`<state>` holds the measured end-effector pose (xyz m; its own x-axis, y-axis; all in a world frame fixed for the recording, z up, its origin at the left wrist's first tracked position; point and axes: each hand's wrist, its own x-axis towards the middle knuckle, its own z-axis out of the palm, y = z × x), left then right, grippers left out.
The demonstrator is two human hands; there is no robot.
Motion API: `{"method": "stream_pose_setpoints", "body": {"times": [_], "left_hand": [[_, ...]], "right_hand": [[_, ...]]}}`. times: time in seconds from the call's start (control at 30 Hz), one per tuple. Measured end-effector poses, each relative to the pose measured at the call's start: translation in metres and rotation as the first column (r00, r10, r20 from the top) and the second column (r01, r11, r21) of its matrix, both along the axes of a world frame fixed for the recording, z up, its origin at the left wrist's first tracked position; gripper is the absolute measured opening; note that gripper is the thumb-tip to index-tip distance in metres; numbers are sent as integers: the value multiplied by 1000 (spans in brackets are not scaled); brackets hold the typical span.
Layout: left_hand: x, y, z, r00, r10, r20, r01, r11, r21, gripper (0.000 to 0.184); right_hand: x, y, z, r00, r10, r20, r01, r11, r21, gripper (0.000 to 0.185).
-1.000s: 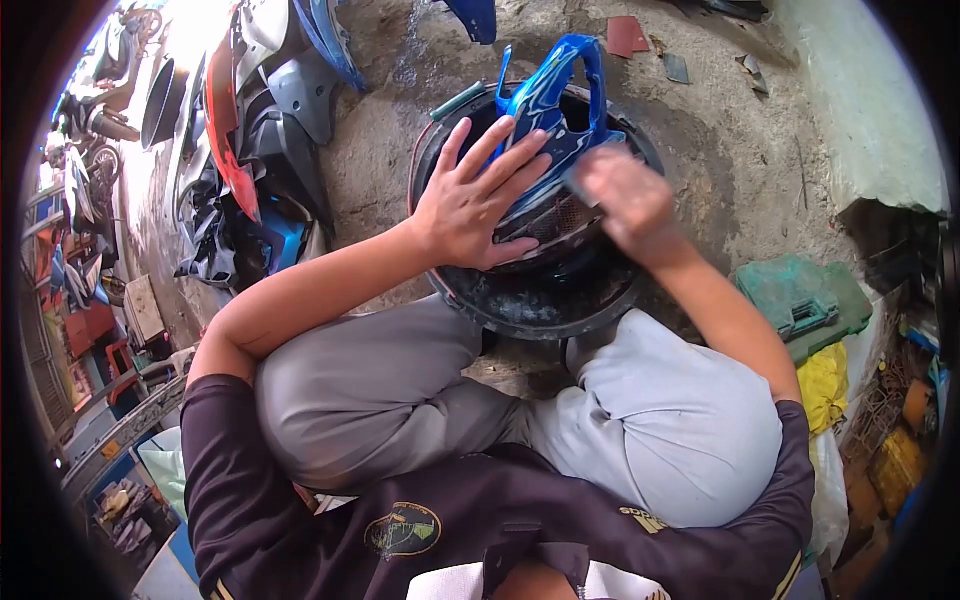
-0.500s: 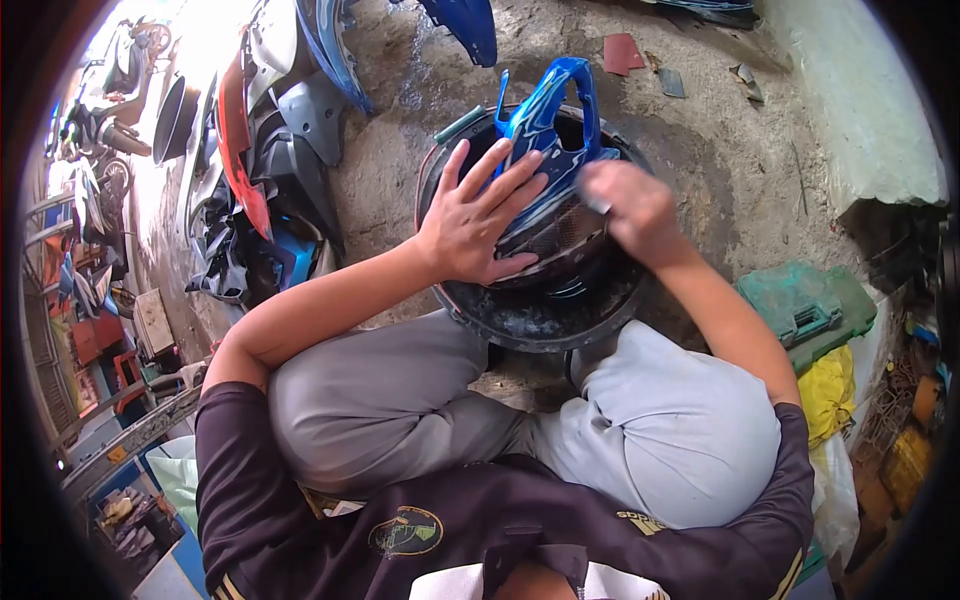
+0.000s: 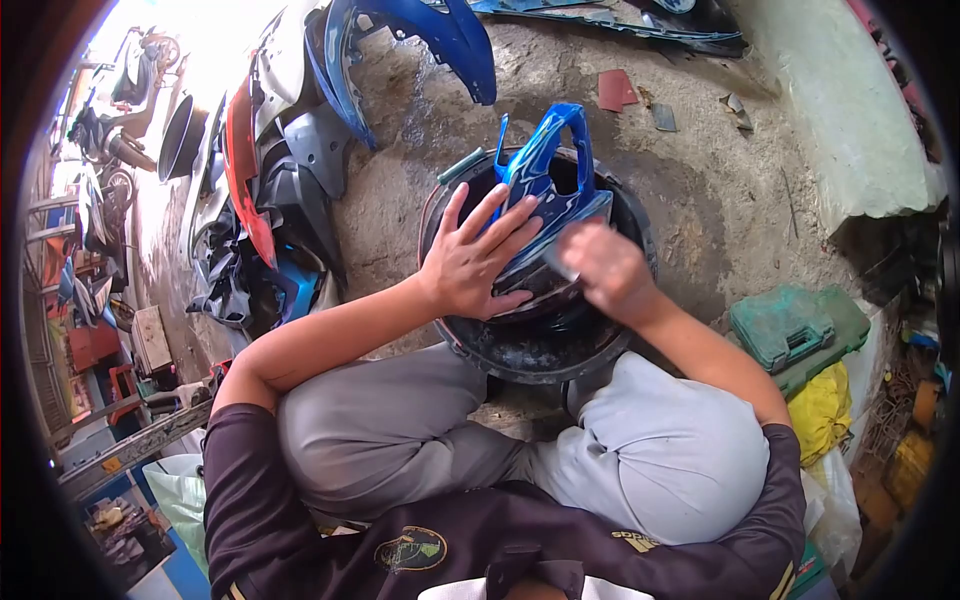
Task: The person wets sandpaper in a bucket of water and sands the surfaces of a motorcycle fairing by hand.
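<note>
A blue motorcycle body panel (image 3: 535,178) with pale, scuffed streaks rests tilted in a round black tub (image 3: 535,362). My left hand (image 3: 472,250) lies flat on the panel's left side, fingers spread, and holds it down. On the panel's lower right is my right hand (image 3: 610,268), smeared by motion, its fingers closed over a small grey sheet (image 3: 560,262) that looks like sandpaper. The hand covers most of that sheet. The tub stands on the floor just in front of my bent legs, and its inside looks dark and wet.
Blue panels (image 3: 440,40) lie on the concrete floor ahead. Red (image 3: 245,165), grey and black panels are heaped at left. A red scrap (image 3: 615,90) and a grey scrap (image 3: 664,117) lie beyond the tub. A green case (image 3: 790,325) and yellow bag (image 3: 822,400) sit at right.
My right hand has shifted slightly left and down along the panel. My left hand keeps its place on it. The whole view has tilted, so the scene sits lower in the picture.
</note>
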<state>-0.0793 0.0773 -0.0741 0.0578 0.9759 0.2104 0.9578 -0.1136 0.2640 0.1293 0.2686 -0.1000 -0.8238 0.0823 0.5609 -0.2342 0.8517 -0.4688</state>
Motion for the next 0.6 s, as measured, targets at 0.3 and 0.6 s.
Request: {"method": "stream_pose_setpoints", "body": {"times": [0.3,0.6], "left_hand": [[0,2,-1,1000,-1,-10,1,1000,-8,100],[2,6,0,1000,-15,11,15,1000,2,100]], "right_hand": [[-3,6,-4,996,-78,36,76,996,48,38],[-4,25,1,996,-68,64,66,997,31,34]]}}
